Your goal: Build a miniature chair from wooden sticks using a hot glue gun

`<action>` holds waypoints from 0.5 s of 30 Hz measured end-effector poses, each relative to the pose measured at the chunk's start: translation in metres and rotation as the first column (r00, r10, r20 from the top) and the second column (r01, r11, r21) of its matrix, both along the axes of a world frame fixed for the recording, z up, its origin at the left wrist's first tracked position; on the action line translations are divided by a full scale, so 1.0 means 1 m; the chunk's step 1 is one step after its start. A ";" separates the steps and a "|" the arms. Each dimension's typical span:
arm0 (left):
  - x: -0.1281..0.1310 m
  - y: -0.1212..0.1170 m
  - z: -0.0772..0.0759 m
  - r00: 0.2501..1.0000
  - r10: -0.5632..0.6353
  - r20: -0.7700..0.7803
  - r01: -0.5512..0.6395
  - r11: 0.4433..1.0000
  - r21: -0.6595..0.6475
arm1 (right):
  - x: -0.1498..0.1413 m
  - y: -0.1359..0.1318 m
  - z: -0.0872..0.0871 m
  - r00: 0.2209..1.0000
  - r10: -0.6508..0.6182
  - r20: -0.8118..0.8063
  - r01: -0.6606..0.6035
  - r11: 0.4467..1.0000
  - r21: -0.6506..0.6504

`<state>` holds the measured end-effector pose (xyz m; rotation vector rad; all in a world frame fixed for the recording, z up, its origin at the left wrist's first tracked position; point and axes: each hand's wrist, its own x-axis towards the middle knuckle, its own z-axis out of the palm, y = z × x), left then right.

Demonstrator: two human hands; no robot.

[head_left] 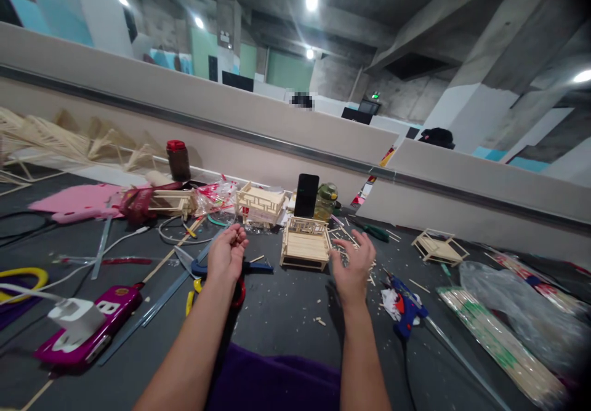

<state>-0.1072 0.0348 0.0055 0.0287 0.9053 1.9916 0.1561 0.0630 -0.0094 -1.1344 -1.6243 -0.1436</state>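
Observation:
In the middle of the desk stands a miniature bench of pale wooden sticks, with a slatted top and a lattice back rail. My right hand is at its right side, thumb and fingers spread, holding nothing visible. To the left of the bench is my left hand, palm turned up and fingers curled in. Whether something small is between those fingers I cannot make out. A blue-handled tool and red-handled scissors lie beside and partly behind my left wrist. A dark phone stands upright behind the bench.
A blue glue gun lies right, near packed sticks and another stick model. Left are a purple power strip, glue sticks and a red-lidded jar. A stick model and a bottle stand behind.

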 end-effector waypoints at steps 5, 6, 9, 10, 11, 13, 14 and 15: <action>0.005 0.001 -0.001 0.999 -0.036 0.007 0.036 0.999 0.001 | -0.008 0.009 -0.025 0.940 0.008 0.340 0.045 0.988 -0.148; 0.006 0.001 -0.001 0.999 -0.044 0.009 0.044 0.999 0.004 | -0.009 0.010 -0.029 0.938 0.006 0.348 0.051 0.987 -0.155; 0.006 0.000 0.000 0.998 -0.057 0.020 0.057 0.998 0.009 | -0.007 0.016 -0.035 0.945 0.033 0.325 0.017 0.989 -0.149; 0.006 0.000 0.000 0.998 -0.060 0.025 0.060 0.998 0.010 | -0.006 0.017 -0.035 0.954 0.048 0.295 -0.008 0.991 -0.136; 0.006 0.000 0.000 0.998 -0.061 0.031 0.061 0.998 0.010 | -0.004 0.019 -0.034 0.966 0.060 0.250 -0.033 0.993 -0.114; 0.005 0.000 0.000 0.997 -0.059 0.042 0.058 0.998 0.010 | 0.000 0.020 -0.029 0.990 0.066 0.123 -0.060 0.997 -0.046; 0.005 0.000 0.000 0.997 -0.054 0.048 0.053 0.999 0.011 | 0.002 0.020 -0.024 0.998 0.054 0.040 -0.053 0.999 -0.004; 0.004 0.000 -0.001 0.997 -0.046 0.054 0.045 0.999 0.013 | 0.004 0.018 -0.018 0.998 0.034 -0.056 -0.032 0.999 0.036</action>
